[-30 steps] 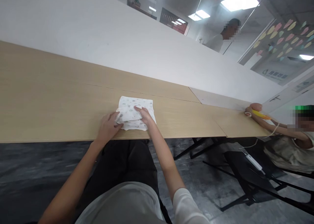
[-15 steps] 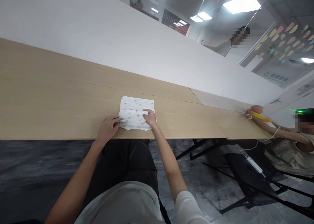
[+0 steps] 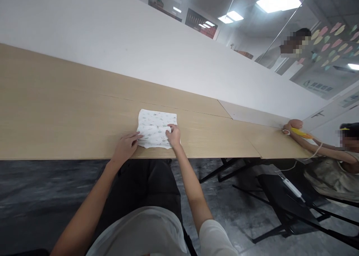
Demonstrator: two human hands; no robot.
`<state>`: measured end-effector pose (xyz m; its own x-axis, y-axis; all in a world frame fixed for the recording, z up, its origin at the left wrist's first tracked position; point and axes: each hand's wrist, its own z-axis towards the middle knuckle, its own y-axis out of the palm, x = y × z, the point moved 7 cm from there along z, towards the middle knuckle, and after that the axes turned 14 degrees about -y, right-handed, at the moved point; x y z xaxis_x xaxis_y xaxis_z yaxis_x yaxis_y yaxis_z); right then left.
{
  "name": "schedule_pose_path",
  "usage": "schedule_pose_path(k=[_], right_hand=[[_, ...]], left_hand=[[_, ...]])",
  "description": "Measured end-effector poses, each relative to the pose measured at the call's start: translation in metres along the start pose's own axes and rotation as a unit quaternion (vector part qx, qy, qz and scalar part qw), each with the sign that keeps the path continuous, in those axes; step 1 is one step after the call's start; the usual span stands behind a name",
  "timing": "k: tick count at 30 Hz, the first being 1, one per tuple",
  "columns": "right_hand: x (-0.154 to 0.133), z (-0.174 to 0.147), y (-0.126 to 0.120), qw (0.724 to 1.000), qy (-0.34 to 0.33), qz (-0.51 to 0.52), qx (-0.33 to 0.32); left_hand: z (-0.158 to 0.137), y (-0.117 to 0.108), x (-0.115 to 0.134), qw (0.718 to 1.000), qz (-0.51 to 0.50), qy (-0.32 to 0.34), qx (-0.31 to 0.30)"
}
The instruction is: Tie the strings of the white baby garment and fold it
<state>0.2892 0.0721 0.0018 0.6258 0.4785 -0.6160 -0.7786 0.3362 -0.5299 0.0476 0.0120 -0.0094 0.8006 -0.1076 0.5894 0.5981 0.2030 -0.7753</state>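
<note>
A white cloth (image 3: 154, 132) with a small greenish print lies folded on the table near its front edge, a fold line running across its middle. At its left edge, my left hand (image 3: 126, 146) rests with the fingers stretched onto the fabric. My right hand (image 3: 174, 137) is at the right edge, thumb and fingers bent together on the cloth in a pinch. The layers under the fingertips are hidden.
The long wooden table (image 3: 70, 113) runs along a white wall (image 3: 117, 39) with glass above. At the far right, a seated person (image 3: 331, 170) reaches over the table near a yellow object (image 3: 301, 133). A black folding chair (image 3: 286, 203) holds a white power strip (image 3: 292, 188).
My left fingers have gone from pinching the flap's edge to lying over it. My right hand has shifted slightly right, and the flap lies flatter.
</note>
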Motion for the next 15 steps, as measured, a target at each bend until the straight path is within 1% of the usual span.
schedule_pose_path(k=[7, 11, 13, 15], right_hand=[[-0.001, -0.004, 0.000, 0.999, 0.013, -0.032, -0.029], [-0.007, -0.004, -0.002, 0.994, 0.006, -0.078, -0.076], [-0.010, -0.003, -0.009, 0.990, -0.009, -0.105, -0.098], [-0.010, -0.002, -0.026, 0.988, -0.026, -0.125, -0.090]], left_hand=[[0.001, -0.001, 0.001, 1.000, 0.000, -0.023, -0.012], [0.000, -0.001, 0.002, 0.999, -0.011, -0.037, -0.017], [0.000, -0.002, 0.001, 0.998, -0.026, -0.044, -0.023], [0.003, -0.008, -0.005, 0.996, -0.063, -0.057, -0.030]])
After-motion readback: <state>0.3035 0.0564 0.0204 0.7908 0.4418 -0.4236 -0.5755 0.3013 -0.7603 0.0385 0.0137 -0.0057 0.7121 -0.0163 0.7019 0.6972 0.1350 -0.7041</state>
